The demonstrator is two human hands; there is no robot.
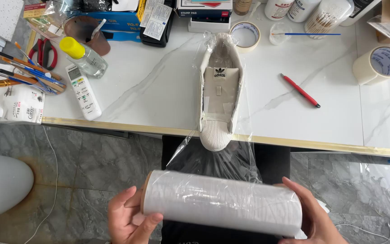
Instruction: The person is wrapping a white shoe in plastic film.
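A wide roll of clear plastic wrap (222, 202) lies across the bottom of the head view, held at both ends. My left hand (129, 217) cups its left end and my right hand (314, 217) grips its right end. A sheet of film (213, 156) stretches from the roll up to a white sneaker (220, 90). The sneaker lies on a white marble table (159, 86), toe over the front edge and pointing at me, partly covered by the film.
On the table are a red pen (300, 90), two rolls of masking tape (245, 35) (380, 64), a white remote control (83, 91), a yellow-capped bottle (83, 56), brushes (21, 74), red scissors (44, 52) and several jars at the back. Below is grey tiled floor (91, 171).
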